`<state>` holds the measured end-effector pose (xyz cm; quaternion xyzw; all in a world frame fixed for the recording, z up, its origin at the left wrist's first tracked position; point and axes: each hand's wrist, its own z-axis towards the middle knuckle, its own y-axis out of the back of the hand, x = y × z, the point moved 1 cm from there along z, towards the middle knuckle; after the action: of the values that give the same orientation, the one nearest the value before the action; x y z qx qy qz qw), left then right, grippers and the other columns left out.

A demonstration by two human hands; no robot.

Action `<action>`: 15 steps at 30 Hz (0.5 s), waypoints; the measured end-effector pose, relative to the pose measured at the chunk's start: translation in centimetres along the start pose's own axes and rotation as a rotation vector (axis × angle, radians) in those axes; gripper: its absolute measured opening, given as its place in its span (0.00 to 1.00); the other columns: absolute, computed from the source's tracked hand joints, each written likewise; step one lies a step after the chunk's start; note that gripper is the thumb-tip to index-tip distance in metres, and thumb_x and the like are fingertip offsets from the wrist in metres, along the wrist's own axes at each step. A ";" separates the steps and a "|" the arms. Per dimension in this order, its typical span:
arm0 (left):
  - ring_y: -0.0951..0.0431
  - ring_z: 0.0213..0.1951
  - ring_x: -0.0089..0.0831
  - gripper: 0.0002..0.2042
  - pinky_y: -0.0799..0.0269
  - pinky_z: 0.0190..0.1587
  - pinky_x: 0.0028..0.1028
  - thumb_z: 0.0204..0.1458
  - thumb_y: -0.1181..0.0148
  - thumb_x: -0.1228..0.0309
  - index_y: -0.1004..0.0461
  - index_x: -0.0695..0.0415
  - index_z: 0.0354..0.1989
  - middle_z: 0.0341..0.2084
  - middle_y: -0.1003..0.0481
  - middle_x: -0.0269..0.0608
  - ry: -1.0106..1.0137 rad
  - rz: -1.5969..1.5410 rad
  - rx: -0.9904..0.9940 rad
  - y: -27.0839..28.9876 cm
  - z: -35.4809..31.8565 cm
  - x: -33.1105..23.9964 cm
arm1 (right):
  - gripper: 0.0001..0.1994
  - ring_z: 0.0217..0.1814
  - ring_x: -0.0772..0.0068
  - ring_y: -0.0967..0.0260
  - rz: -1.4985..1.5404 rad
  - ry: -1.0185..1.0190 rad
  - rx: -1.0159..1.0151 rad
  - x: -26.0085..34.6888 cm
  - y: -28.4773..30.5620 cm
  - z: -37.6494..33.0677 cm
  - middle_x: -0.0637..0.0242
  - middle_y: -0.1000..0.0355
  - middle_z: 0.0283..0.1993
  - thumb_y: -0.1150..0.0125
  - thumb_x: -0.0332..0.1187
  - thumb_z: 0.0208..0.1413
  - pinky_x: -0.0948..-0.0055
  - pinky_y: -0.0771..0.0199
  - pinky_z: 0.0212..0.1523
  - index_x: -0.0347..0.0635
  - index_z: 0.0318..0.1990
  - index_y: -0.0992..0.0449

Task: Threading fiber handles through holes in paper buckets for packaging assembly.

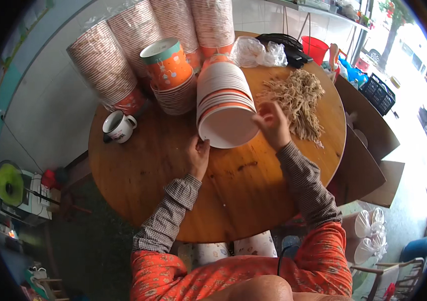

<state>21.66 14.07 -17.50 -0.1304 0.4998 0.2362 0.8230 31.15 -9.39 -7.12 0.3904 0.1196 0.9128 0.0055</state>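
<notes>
A stack of nested white paper buckets point(226, 93) with orange bands lies tilted on the round wooden table, the mouth of the front one facing me. At the lower left of that mouth, the fingertips of my left hand point(198, 156) pinch the rim. My right hand point(274, 128) is raised at the right side of the same rim, its fingers curled loosely and apart from the thumb. Whether the thumb touches the rim I cannot tell. Left of this stack, an orange and teal printed bucket point(167, 65) sits on top of a shorter upright stack point(175, 96).
Tall plastic-wrapped bucket stacks point(104, 62) line the table's back left. An enamel mug point(119, 126) stands at the left. Beside my right hand lies a heap of beige strands point(301, 103), with crumpled clear plastic point(258, 51) behind it. Open cardboard boxes point(356, 160) flank the table's right edge.
</notes>
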 end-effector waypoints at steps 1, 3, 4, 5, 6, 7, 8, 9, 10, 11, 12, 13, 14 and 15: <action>0.37 0.23 0.15 0.10 0.38 0.26 0.19 0.55 0.41 0.73 0.29 0.65 0.41 0.23 0.33 0.30 -0.005 0.026 -0.025 0.2 0.2 0.1 | 0.16 0.39 0.70 0.31 -0.050 -0.046 0.018 0.2 -0.5 -1.2 0.65 0.32 0.36 0.32 0.35 0.49 0.71 0.29 0.36 0.40 0.41 0.29; 0.34 0.26 0.15 0.10 0.35 0.28 0.18 0.56 0.41 0.72 0.30 0.62 0.43 0.27 0.30 0.30 -0.047 -0.003 -0.027 -0.2 1.1 0.1 | 0.14 0.38 0.65 0.31 -0.166 -0.020 0.003 0.1 -0.8 -1.7 0.63 0.32 0.35 0.32 0.34 0.49 0.69 0.29 0.36 0.41 0.39 0.30; 0.34 0.26 0.15 0.10 0.35 0.28 0.18 0.56 0.41 0.72 0.30 0.62 0.43 0.27 0.30 0.30 -0.044 -0.006 -0.013 -0.6 1.0 0.1 | 0.12 0.37 0.62 0.32 -0.266 0.015 -0.012 0.0 -0.7 -1.8 0.61 0.32 0.35 0.34 0.31 0.49 0.67 0.30 0.36 0.42 0.38 0.31; 0.32 0.29 0.16 0.11 0.34 0.29 0.19 0.56 0.41 0.72 0.31 0.62 0.44 0.30 0.29 0.31 0.007 -0.103 -0.062 -1.3 1.1 -0.8 | 0.12 0.37 0.62 0.32 -0.273 0.007 -0.023 -0.2 -0.5 -1.6 0.61 0.32 0.35 0.34 0.31 0.49 0.67 0.30 0.36 0.42 0.38 0.31; 0.30 0.31 0.16 0.12 0.32 0.31 0.19 0.56 0.42 0.73 0.32 0.61 0.46 0.34 0.28 0.32 0.060 -0.201 -0.110 -2.0 1.1 -1.6 | 0.11 0.37 0.61 0.32 -0.288 -0.001 -0.039 -0.8 -0.4 -1.5 0.61 0.32 0.34 0.35 0.30 0.49 0.66 0.29 0.37 0.41 0.37 0.31; 0.28 0.36 0.22 0.15 0.30 0.34 0.19 0.56 0.42 0.73 0.35 0.61 0.51 0.41 0.29 0.36 0.106 -0.142 -0.008 -1.7 1.4 -0.4 | 0.10 0.36 0.60 0.31 -0.304 -0.010 -0.055 -1.1 -0.3 -1.5 0.61 0.33 0.34 0.36 0.29 0.50 0.65 0.29 0.37 0.41 0.37 0.31; 0.28 0.36 0.22 0.15 0.30 0.34 0.19 0.56 0.42 0.73 0.35 0.61 0.51 0.41 0.29 0.36 0.100 -0.130 -0.017 -0.7 1.8 0.6 | 0.10 0.38 0.57 0.30 -0.221 -0.103 -0.045 -1.0 -1.3 -1.5 0.59 0.31 0.37 0.39 0.28 0.50 0.64 0.28 0.38 0.41 0.40 0.30; 0.27 0.37 0.25 0.18 0.29 0.36 0.21 0.55 0.43 0.75 0.36 0.61 0.54 0.43 0.29 0.39 0.036 -0.084 -0.031 -0.6 2.1 1.0 | 0.10 0.38 0.57 0.30 -0.216 -0.103 -0.046 -1.0 -1.7 -1.4 0.59 0.31 0.37 0.39 0.28 0.50 0.64 0.28 0.38 0.41 0.40 0.30; 0.27 0.39 0.28 0.21 0.28 0.38 0.23 0.54 0.43 0.76 0.37 0.61 0.56 0.45 0.29 0.41 -0.029 -0.037 -0.046 -0.2 2.5 1.5 | 0.11 0.39 0.56 0.29 -0.207 -0.081 -0.070 -1.1 -2.1 -1.2 0.58 0.30 0.38 0.40 0.28 0.50 0.64 0.28 0.39 0.41 0.42 0.29; 0.27 0.39 0.28 0.21 0.28 0.38 0.23 0.54 0.43 0.76 0.37 0.61 0.56 0.45 0.29 0.41 -0.024 -0.040 -0.037 -0.2 2.6 1.4 | 0.12 0.40 0.55 0.29 -0.210 -0.067 -0.100 -1.2 -2.0 -1.3 0.58 0.29 0.40 0.41 0.27 0.50 0.64 0.28 0.39 0.41 0.44 0.29; 0.27 0.42 0.31 0.25 0.28 0.41 0.26 0.52 0.45 0.77 0.40 0.61 0.60 0.47 0.30 0.43 -0.016 0.021 0.008 -0.2 2.8 1.3 | 0.20 0.48 0.54 0.28 -0.211 -0.141 -0.044 -0.8 -1.7 -1.3 0.54 0.28 0.48 0.43 0.29 0.50 0.65 0.28 0.47 0.41 0.54 0.31; 0.27 0.45 0.33 0.29 0.27 0.44 0.29 0.49 0.46 0.78 0.42 0.60 0.63 0.49 0.31 0.45 -0.008 0.085 0.051 -0.2 2.8 1.2 | 0.25 0.53 0.51 0.31 -0.224 -0.077 -0.057 -1.5 -1.9 -1.5 0.51 0.30 0.52 0.44 0.29 0.50 0.63 0.30 0.51 0.41 0.58 0.35; 0.27 0.45 0.33 0.29 0.27 0.44 0.29 0.49 0.46 0.78 0.42 0.60 0.63 0.49 0.31 0.45 -0.001 0.072 0.075 -1.4 2.4 0.0 | 0.29 0.58 0.48 0.33 -0.255 -0.024 -0.080 -3.0 -1.3 -1.9 0.48 0.32 0.57 0.45 0.29 0.49 0.61 0.31 0.55 0.41 0.62 0.39; 0.28 0.48 0.34 0.31 0.28 0.48 0.30 0.47 0.47 0.79 0.44 0.61 0.64 0.51 0.31 0.46 0.152 -0.028 0.087 -3.0 1.7 -2.1 | 0.35 0.63 0.47 0.38 -0.213 -0.212 0.038 -3.9 0.4 -2.2 0.44 0.36 0.61 0.47 0.27 0.46 0.60 0.34 0.59 0.41 0.67 0.47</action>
<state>23.70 11.68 -14.92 -0.1191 0.5688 0.1919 0.7908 32.38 -10.64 -11.27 0.4695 0.1763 0.8585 0.1074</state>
